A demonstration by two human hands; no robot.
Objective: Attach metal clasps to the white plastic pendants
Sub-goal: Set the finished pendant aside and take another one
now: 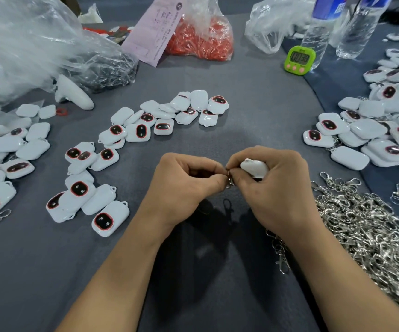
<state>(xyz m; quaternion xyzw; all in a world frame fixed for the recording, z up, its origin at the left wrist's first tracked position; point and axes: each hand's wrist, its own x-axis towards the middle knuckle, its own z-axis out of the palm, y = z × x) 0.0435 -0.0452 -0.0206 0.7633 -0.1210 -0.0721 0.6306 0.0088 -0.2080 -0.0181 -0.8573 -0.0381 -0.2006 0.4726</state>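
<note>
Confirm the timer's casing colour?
The timer casing is lime green, seen best in the head view.

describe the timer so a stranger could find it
At the far right of the grey cloth stand two clear water bottles. The timer sits at the left bottle's foot. It alone is lime green, with a dark display and pink buttons.

The single head-worn view looks forward and down, close over the grey tabletop.
</note>
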